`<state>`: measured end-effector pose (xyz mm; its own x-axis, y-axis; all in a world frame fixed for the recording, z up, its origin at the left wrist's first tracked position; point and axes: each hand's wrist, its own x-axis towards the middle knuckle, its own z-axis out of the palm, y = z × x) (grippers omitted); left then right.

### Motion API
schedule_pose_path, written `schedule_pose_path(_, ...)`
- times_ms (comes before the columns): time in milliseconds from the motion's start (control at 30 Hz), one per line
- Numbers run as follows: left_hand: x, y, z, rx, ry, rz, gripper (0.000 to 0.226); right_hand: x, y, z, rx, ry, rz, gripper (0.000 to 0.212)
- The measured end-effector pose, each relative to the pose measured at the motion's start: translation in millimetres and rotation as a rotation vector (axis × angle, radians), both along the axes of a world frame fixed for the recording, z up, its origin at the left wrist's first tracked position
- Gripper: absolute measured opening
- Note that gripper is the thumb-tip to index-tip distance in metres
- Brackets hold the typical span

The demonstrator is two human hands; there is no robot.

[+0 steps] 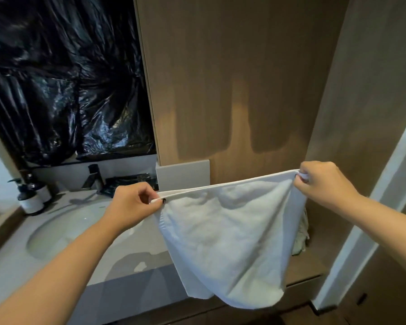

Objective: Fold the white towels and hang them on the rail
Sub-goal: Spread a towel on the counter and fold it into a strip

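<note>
The towel (pixel 223 233) hangs in the air, just right of the sink (pixel 63 233). Its top edge runs sideways between the hands. The left hand (pixel 131 205) pinches one corner, the right hand (pixel 319 181) the other. No rail shows.

I'm looking into a bathroom: a pale oval sink (pixel 63 233) sunk in the grey tabletop (pixel 117 261) left of my left grip, a dark tap (pixel 94 178) behind it, two dark pump bottles (pixel 32 195) beside it, wood-panelled walls (pixel 232 78) ahead.
</note>
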<state>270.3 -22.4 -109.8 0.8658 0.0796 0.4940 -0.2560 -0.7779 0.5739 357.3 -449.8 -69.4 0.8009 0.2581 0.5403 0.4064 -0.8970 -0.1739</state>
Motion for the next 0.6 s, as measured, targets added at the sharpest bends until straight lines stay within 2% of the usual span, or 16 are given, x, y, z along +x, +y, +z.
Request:
schedule_pose_path(100, -3, 19, 5, 0.052, 0.008, 0.029, 0.026, 1, 18, 2, 0.008, 0.036, 0.004, 0.023)
schedule_pose_path(233, -5, 36, 10, 0.019, 0.091, -0.022, 0.028, -1, 36, 1, 0.039, 0.083, 0.016, 0.025)
schedule_pose_path(400, -4, 59, 14, 0.356, 0.056, 0.000, 0.019, -6, 58, 7, 0.106, 0.081, 0.038, 0.035)
schedule_pose_path(600, 3, 81, 17, 0.422, 0.060, 0.132, 0.018, -6, 88, 12, 0.113, 0.137, 0.041, 0.039)
